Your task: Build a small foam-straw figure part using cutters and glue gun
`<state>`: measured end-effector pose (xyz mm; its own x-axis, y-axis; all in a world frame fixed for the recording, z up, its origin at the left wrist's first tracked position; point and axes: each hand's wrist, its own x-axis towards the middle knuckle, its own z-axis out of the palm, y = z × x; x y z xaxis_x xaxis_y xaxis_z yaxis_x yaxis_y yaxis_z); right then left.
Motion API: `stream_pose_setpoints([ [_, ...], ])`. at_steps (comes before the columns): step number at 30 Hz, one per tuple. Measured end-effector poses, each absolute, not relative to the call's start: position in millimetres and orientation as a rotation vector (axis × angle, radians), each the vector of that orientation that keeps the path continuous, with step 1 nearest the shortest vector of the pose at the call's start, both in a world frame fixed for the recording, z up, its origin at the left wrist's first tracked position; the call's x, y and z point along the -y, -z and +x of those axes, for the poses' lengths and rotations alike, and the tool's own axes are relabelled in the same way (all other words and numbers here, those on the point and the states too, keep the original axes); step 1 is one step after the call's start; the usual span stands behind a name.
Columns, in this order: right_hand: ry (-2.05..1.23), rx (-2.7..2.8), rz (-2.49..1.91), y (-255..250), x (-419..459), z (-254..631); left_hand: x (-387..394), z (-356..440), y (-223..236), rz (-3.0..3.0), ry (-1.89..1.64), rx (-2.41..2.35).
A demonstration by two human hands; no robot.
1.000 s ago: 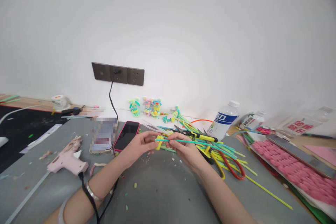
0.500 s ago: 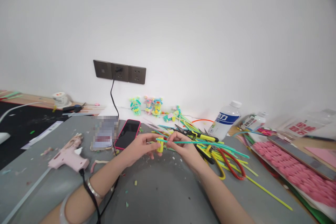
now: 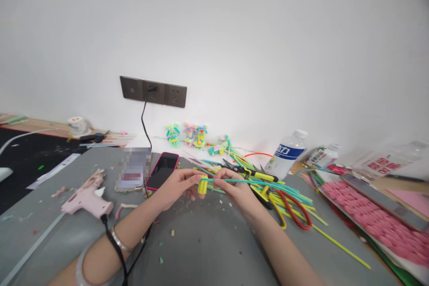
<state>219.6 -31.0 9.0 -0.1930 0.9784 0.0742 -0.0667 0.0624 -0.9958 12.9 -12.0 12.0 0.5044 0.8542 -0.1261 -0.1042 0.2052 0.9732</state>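
Observation:
My left hand (image 3: pixel 177 185) pinches a small yellow ribbed piece (image 3: pixel 202 185) above the grey table (image 3: pixel 208 250). My right hand (image 3: pixel 234 187) pinches a long teal straw (image 3: pixel 258 182) whose left end meets the top of the yellow piece. The straw runs off to the right over a heap of yellow and teal straws (image 3: pixel 284 196). Both hands hover close together at the middle of the table.
A pink glue gun (image 3: pixel 87 200) with a black cord lies at the left. A phone in a pink case (image 3: pixel 163 170) and yellow-handled scissors (image 3: pixel 250 171) lie behind the hands. A water bottle (image 3: pixel 285 154) stands at the right, with a tray of pink pieces (image 3: pixel 375 219) beyond. Small straw figures (image 3: pixel 187 136) stand by the wall.
The yellow piece has turned upright and the teal straw's end has come to its top. Both hands stayed nearly in place.

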Motion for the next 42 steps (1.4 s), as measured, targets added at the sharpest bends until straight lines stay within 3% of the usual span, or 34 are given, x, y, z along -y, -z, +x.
stream_pose_setpoints([
  [16, -1.55, 1.187, -0.943, -8.1, 32.3, 216.5, 18.2, 12.1, -13.9, 1.247, -0.679, -0.675],
  [42, -1.481, 1.182, -0.979, -0.6, 26.8, 220.0, 10.6, 13.0, -13.0, 1.427, -0.827, -0.731],
])
